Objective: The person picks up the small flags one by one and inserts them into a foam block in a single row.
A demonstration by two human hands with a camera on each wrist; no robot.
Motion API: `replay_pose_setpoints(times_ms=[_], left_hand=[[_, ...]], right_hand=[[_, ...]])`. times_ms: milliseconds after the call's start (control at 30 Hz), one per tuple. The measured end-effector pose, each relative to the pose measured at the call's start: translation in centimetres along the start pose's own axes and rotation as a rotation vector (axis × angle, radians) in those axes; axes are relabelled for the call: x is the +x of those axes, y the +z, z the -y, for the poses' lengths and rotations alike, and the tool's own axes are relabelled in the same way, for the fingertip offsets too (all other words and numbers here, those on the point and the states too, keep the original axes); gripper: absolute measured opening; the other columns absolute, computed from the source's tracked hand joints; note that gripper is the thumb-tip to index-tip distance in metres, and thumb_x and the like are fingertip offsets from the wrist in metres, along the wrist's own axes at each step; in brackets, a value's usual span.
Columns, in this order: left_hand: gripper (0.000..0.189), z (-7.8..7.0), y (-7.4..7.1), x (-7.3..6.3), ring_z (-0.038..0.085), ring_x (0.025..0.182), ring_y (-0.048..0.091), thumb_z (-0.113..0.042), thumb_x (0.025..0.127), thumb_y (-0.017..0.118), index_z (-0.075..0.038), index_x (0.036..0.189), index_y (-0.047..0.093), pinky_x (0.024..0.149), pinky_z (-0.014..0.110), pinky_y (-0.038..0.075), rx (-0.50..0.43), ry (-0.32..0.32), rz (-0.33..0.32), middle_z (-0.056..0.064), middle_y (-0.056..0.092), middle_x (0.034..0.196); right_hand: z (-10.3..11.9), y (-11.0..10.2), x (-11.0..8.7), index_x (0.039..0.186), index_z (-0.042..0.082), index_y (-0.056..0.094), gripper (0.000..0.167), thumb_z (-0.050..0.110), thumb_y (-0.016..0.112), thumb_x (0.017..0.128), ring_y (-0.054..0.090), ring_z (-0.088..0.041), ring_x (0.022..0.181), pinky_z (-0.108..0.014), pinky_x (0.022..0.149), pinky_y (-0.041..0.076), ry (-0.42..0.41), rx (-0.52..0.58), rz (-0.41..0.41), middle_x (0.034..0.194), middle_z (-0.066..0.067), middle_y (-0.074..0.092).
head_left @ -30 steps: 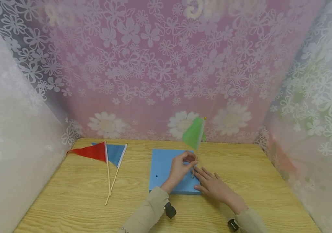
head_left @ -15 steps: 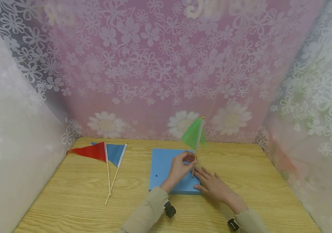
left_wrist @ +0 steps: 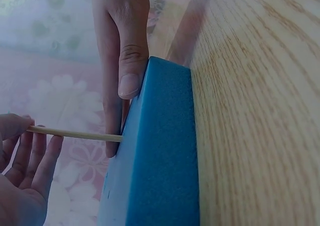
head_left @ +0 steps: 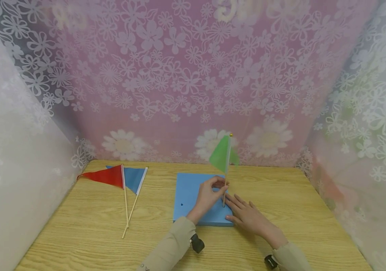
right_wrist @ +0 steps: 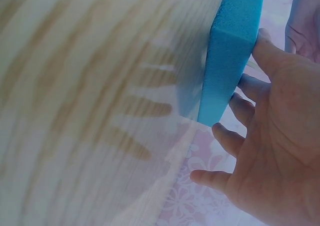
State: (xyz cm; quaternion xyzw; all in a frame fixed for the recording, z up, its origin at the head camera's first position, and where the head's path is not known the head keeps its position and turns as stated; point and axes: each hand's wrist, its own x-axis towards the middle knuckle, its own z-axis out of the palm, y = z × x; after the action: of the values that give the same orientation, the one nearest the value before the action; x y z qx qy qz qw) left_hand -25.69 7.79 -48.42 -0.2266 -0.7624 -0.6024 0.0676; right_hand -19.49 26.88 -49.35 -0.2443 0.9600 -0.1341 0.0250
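Note:
A small green flag [head_left: 221, 154] stands nearly upright over a blue foam block [head_left: 193, 188]. My left hand [head_left: 207, 197] pinches its thin wooden stick [left_wrist: 80, 134] between thumb and fingers. The stick's lower end meets the block's top near the right edge; how deep it sits is hidden. Fingers spread, my right hand [head_left: 248, 215] rests on the block's right edge beside the stick. In the right wrist view the fingertips of that hand [right_wrist: 290, 131] touch the block's side and upper edge. A small dark hole [head_left: 181, 204] shows at the block's left.
On the wooden table [head_left: 88, 229] to the left lie a red flag [head_left: 108, 176] and a blue flag [head_left: 135, 180], their sticks crossing. Floral cloth [head_left: 186, 82] walls the table at the back and both sides.
The top of the green flag has swung left, so its stick is more upright. Its lower end and both hands stay nearly where they were.

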Motion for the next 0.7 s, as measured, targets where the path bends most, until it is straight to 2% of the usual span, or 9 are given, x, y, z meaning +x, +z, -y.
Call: replay_pose_setpoints(times_ms=[167, 367, 700], left_hand=[[0.019, 0.16, 0.04, 0.22, 0.008, 0.097, 0.070, -0.022, 0.097, 0.071, -0.014, 0.115, 0.073, 0.087, 0.033, 0.059, -0.008, -0.005, 0.011, -0.004, 0.075, 0.107], [0.018, 0.18, 0.30, 0.43, 0.009, 0.097, 0.070, -0.018, 0.097, 0.072, -0.014, 0.114, 0.072, 0.086, 0.028, 0.059, -0.003, -0.001, 0.011, -0.002, 0.075, 0.107], [0.019, 0.17, 0.37, 0.53, 0.009, 0.097, 0.070, -0.021, 0.097, 0.072, -0.015, 0.115, 0.072, 0.087, 0.032, 0.059, 0.003, -0.021, 0.011, -0.001, 0.074, 0.107]], right_hand=[[0.13, -0.18, -0.04, 0.158, 0.011, 0.037, 0.067, 0.048, 0.051, 0.104, 0.027, -0.044, 0.149, -0.080, 0.106, 0.025, 0.001, 0.000, -0.003, 0.164, -0.013, 0.032], [0.19, -0.22, -0.01, 0.157, 0.010, 0.038, 0.067, 0.048, 0.052, 0.104, 0.027, -0.043, 0.149, -0.079, 0.107, 0.025, 0.005, 0.007, 0.007, 0.163, -0.013, 0.033], [0.19, -0.13, -0.02, 0.157, 0.009, 0.039, 0.066, 0.047, 0.052, 0.104, 0.027, -0.044, 0.149, -0.079, 0.107, 0.025, 0.003, 0.008, -0.002, 0.163, -0.013, 0.033]])
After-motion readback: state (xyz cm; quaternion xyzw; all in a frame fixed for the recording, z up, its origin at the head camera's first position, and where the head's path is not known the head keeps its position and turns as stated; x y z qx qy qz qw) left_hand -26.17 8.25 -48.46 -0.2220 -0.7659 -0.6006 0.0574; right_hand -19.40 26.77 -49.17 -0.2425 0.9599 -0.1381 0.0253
